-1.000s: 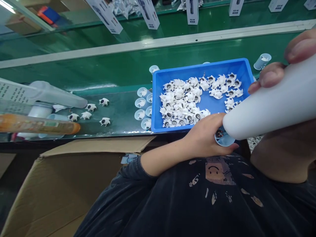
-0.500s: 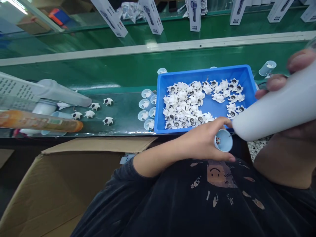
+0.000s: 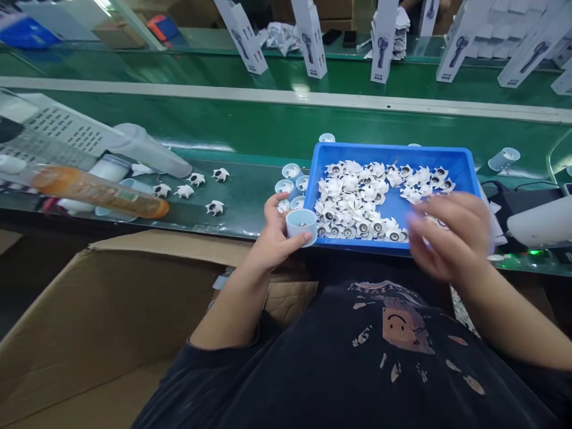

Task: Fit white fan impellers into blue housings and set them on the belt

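Note:
My left hand [image 3: 272, 235] is closed round a small pale blue cup [image 3: 301, 225] with a dark part inside, held just left of the blue tray [image 3: 465, 164]. The tray holds several white fan impellers [image 3: 353, 196]. My right hand [image 3: 449, 235] hovers over the tray's front right corner, blurred by motion, fingers loosely spread, nothing visible in it. A white tool [image 3: 538, 221] lies to the right of the tray, apart from my right hand.
Several pale cups [image 3: 290, 179] stand left of the tray and a few impellers [image 3: 214, 207] lie on the green belt. An orange bottle [image 3: 98, 192] and a clear jug [image 3: 147, 149] are at left. An open cardboard box [image 3: 102, 310] sits below. White product boxes [image 3: 310, 39] stand beyond.
My right hand has let go of the white tool, which now lies at the right, and moved over the tray. My left hand carried the cup leftward to the tray's left corner.

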`<action>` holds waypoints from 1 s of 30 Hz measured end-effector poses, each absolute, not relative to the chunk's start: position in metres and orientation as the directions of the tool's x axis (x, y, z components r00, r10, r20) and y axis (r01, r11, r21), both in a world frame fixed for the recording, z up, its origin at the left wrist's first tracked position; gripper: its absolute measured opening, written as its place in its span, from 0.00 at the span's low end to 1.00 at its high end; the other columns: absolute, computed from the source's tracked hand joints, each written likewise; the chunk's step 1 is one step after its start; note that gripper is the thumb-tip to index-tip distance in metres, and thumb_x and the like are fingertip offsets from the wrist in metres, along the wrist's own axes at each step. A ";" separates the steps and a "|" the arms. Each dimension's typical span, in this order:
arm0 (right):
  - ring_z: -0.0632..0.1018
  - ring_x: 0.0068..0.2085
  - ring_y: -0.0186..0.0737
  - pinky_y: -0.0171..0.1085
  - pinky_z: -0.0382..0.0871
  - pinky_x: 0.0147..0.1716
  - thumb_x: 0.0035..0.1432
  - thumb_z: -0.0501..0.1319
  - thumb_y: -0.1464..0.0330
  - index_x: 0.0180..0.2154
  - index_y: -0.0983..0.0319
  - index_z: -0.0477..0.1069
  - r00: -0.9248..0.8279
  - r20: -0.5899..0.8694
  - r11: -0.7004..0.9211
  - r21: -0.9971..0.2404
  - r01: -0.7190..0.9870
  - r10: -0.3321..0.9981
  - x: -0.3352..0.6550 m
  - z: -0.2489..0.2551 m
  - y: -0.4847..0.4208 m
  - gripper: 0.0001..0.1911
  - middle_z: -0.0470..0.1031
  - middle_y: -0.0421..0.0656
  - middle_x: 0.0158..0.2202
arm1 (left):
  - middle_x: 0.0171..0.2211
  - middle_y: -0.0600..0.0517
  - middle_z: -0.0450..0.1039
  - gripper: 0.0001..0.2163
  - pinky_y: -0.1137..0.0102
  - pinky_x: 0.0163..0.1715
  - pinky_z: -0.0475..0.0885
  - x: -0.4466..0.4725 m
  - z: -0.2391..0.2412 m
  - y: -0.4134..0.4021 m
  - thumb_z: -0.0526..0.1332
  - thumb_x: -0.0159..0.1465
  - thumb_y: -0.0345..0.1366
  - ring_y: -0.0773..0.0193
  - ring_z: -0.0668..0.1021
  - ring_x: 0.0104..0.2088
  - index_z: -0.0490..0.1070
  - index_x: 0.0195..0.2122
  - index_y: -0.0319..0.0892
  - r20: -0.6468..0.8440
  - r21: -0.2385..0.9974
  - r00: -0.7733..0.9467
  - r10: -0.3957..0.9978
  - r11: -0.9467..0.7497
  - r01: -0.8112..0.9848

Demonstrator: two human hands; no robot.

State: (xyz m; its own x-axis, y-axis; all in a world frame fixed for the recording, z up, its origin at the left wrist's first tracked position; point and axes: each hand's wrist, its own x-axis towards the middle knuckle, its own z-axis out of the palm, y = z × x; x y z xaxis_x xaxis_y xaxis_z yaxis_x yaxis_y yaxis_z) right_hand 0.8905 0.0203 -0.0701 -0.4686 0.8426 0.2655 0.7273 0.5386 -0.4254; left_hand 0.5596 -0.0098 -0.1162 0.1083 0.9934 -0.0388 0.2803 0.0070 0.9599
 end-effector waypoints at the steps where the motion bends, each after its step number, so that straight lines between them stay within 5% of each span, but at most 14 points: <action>1: 0.66 0.58 0.47 0.49 0.61 0.59 0.69 0.54 0.64 0.55 0.59 0.67 -0.489 0.191 0.525 -0.322 0.788 0.851 0.872 -0.076 0.038 0.16 0.64 0.49 0.58 | 0.39 0.51 0.71 0.40 0.64 0.38 0.73 0.563 -0.115 -0.011 0.70 0.50 0.49 0.58 0.78 0.35 0.43 0.56 0.50 -0.028 0.967 0.099 0.995 0.002 0.255; 5: 0.72 0.52 0.51 0.47 0.67 0.51 0.66 0.52 0.72 0.54 0.64 0.69 -0.492 -0.125 0.493 -0.017 0.870 0.862 0.815 -0.102 0.097 0.17 0.69 0.52 0.52 | 0.41 0.49 0.71 0.37 0.64 0.39 0.74 0.575 -0.108 -0.021 0.74 0.46 0.49 0.56 0.78 0.40 0.55 0.52 0.47 0.015 0.975 0.070 0.997 -0.030 0.221; 9: 0.73 0.49 0.47 0.48 0.69 0.49 0.66 0.52 0.74 0.49 0.68 0.70 -0.419 -0.211 0.440 0.066 0.896 0.883 0.798 -0.118 0.117 0.13 0.71 0.51 0.48 | 0.45 0.46 0.73 0.30 0.62 0.45 0.73 0.574 -0.106 -0.033 0.75 0.45 0.44 0.54 0.77 0.44 0.65 0.46 0.43 0.072 0.978 0.051 0.996 -0.081 0.191; 15: 0.73 0.50 0.45 0.47 0.71 0.49 0.65 0.57 0.69 0.50 0.67 0.69 -0.225 -0.288 0.248 0.044 0.968 0.931 0.793 -0.119 0.127 0.13 0.70 0.50 0.49 | 0.48 0.44 0.73 0.28 0.61 0.46 0.72 0.566 -0.112 -0.041 0.70 0.52 0.42 0.54 0.77 0.46 0.64 0.52 0.44 0.125 0.977 0.155 0.980 -0.149 0.155; 20: 0.66 0.57 0.59 0.57 0.61 0.55 0.62 0.51 0.75 0.50 0.70 0.69 -0.279 -0.133 0.253 -0.183 0.950 0.951 0.797 -0.104 0.102 0.16 0.66 0.59 0.53 | 0.48 0.44 0.70 0.30 0.62 0.45 0.72 0.568 -0.110 -0.036 0.68 0.52 0.43 0.55 0.76 0.45 0.60 0.54 0.43 0.133 0.956 0.233 0.963 -0.187 0.228; 23: 0.70 0.55 0.47 0.47 0.67 0.53 0.66 0.48 0.68 0.54 0.64 0.63 -0.406 -0.065 0.347 -0.409 0.844 0.912 0.805 -0.093 0.073 0.17 0.67 0.53 0.54 | 0.51 0.43 0.71 0.27 0.58 0.51 0.70 0.575 -0.102 -0.028 0.70 0.53 0.45 0.51 0.75 0.50 0.65 0.51 0.43 0.135 0.894 0.275 0.952 -0.236 0.380; 27: 0.76 0.38 0.38 0.38 0.74 0.38 0.64 0.53 0.54 0.49 0.61 0.64 -0.579 -0.089 0.111 -0.947 0.301 0.810 0.816 -0.088 0.038 0.20 0.73 0.47 0.41 | 0.50 0.45 0.75 0.26 0.58 0.53 0.70 0.587 -0.092 -0.015 0.72 0.53 0.44 0.52 0.76 0.51 0.68 0.50 0.42 0.214 0.767 0.362 0.907 -0.386 0.513; 29: 0.75 0.36 0.38 0.38 0.73 0.37 0.59 0.60 0.53 0.46 0.60 0.67 -0.587 -0.039 0.021 -0.995 0.095 0.809 0.816 -0.084 0.026 0.20 0.73 0.45 0.38 | 0.50 0.45 0.75 0.26 0.60 0.53 0.70 0.593 -0.089 -0.010 0.72 0.53 0.42 0.53 0.76 0.51 0.68 0.51 0.41 0.276 0.710 0.389 0.879 -0.459 0.534; 30: 0.75 0.36 0.38 0.39 0.73 0.37 0.59 0.62 0.55 0.45 0.60 0.69 -0.573 0.007 0.097 -0.987 0.126 0.820 0.815 -0.081 0.021 0.18 0.73 0.44 0.38 | 0.49 0.45 0.76 0.25 0.61 0.52 0.71 0.597 -0.088 -0.009 0.72 0.54 0.41 0.54 0.77 0.50 0.68 0.50 0.40 0.302 0.683 0.400 0.865 -0.489 0.542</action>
State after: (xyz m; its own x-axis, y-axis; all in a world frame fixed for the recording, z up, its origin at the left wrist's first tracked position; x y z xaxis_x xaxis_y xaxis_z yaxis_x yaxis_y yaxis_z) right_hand 0.8154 0.0211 -0.0806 -0.5726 0.8198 0.0073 0.1258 0.0967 -0.9873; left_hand 0.5966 -0.0085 -0.0877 0.4002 0.8654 0.3016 0.5421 -0.4889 0.6834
